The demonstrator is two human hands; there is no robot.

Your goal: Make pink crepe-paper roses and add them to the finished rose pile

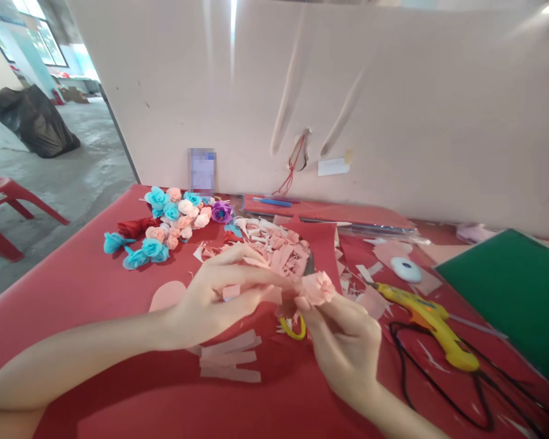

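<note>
Over the table [96, 286], a flower [319, 288] is pinched in the right hand [345, 344] and a petal [231, 292] is clamped in the left hand [210, 302]. Petal-wrapping seems in hand, and close alignment is needed.

**What Could Not Be Made Out**

The card [202, 171] against the wall was blurred past reading. Only one yellow handle loop of the scissors [293, 331] was seen, the rest being hidden behind the left hand [210, 302] and right hand [348, 347]. The base of the pink paper flower [319, 286] was covered by fingers [318, 310]. The red chair [2, 207] and green sheet [516, 292] were cut off by the edges.
</note>
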